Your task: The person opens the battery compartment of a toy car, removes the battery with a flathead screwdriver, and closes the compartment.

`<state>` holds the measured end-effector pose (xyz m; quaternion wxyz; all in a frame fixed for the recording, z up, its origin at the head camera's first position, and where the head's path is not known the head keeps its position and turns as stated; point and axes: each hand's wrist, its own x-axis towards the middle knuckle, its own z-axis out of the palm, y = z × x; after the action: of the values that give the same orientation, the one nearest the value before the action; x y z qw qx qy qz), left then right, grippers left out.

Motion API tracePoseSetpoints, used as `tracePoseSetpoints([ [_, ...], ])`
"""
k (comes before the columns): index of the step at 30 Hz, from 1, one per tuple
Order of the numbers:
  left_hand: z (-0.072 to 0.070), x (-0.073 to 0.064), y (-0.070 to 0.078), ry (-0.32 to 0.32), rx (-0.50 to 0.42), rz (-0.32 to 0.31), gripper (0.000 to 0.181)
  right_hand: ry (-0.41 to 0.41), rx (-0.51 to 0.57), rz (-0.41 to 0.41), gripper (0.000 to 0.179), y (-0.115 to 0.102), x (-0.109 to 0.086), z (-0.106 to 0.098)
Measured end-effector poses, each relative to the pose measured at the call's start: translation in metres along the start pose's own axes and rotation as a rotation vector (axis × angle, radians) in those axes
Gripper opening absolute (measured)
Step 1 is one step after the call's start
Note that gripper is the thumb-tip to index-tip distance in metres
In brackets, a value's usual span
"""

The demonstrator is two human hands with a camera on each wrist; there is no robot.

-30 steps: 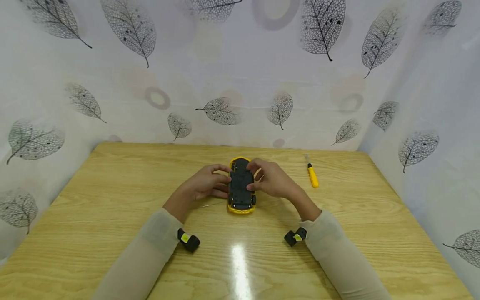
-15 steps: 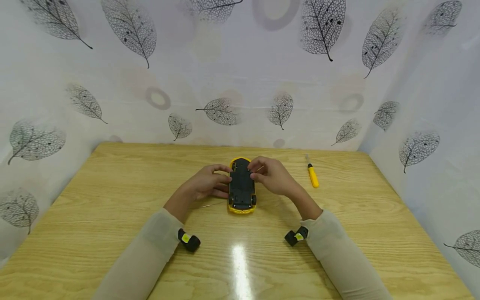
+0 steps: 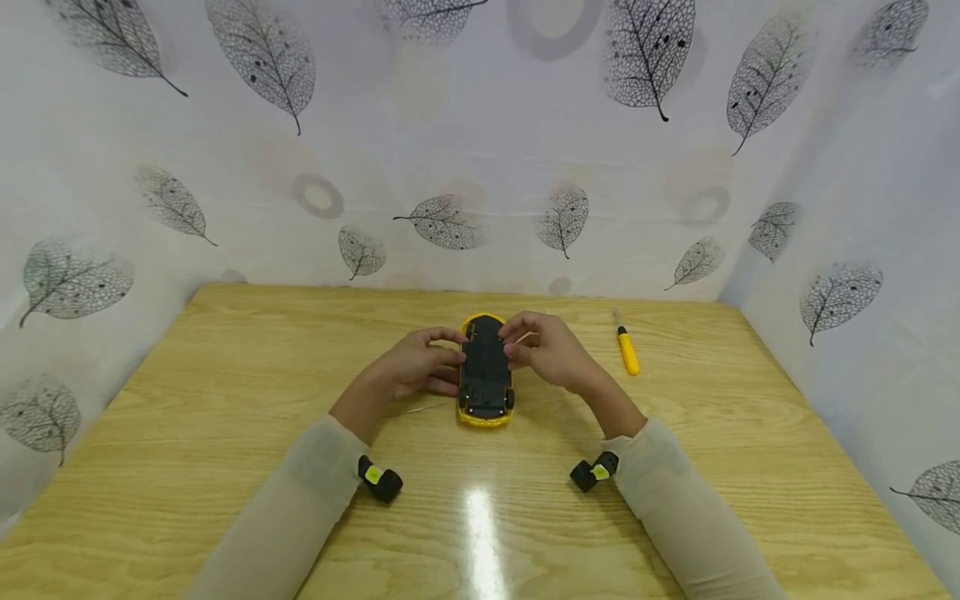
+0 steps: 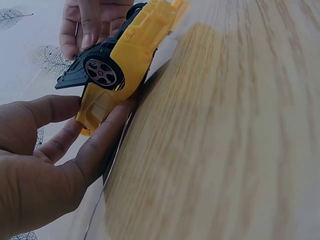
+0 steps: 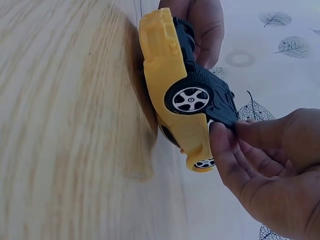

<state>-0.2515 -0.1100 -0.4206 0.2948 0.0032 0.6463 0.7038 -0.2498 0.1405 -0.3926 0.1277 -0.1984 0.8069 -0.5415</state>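
A yellow toy car (image 5: 167, 75) lies upside down on the table, its black base (image 3: 486, 371) facing up. My left hand (image 3: 416, 364) holds the car's left side, with the fingers along the yellow body (image 4: 137, 47). My right hand (image 3: 553, 354) pinches the edge of the black base (image 5: 224, 97) between thumb and forefinger. In the right wrist view a gap shows between that edge and the yellow body. Wheels with silver rims stand out beside the base, one a wheel (image 5: 190, 100) near the right fingers. The car's roof is hidden underneath.
A screwdriver (image 3: 628, 352) with a yellow and black handle lies to the right on the wooden table (image 3: 247, 367). One small thin thing (image 3: 415, 410), too small to identify, lies left of the car. A leaf-patterned curtain (image 3: 480, 150) hangs behind the table.
My right hand has shifted slightly up and to the right, its thumb going from the middle of the base to its right edge. My left hand keeps its hold.
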Motion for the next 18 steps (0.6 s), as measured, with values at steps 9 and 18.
tracePoseSetpoints([
  [9,0.0003,-0.0003,0.0019,0.007,0.008,-0.001,0.034,0.049,0.116,0.087,0.020,-0.0023,0.0006,-0.0021],
  [18,0.0005,-0.0007,0.0018,0.007,0.014,-0.007,0.034,0.060,0.136,0.098,0.020,-0.0025,0.0006,-0.0080],
])
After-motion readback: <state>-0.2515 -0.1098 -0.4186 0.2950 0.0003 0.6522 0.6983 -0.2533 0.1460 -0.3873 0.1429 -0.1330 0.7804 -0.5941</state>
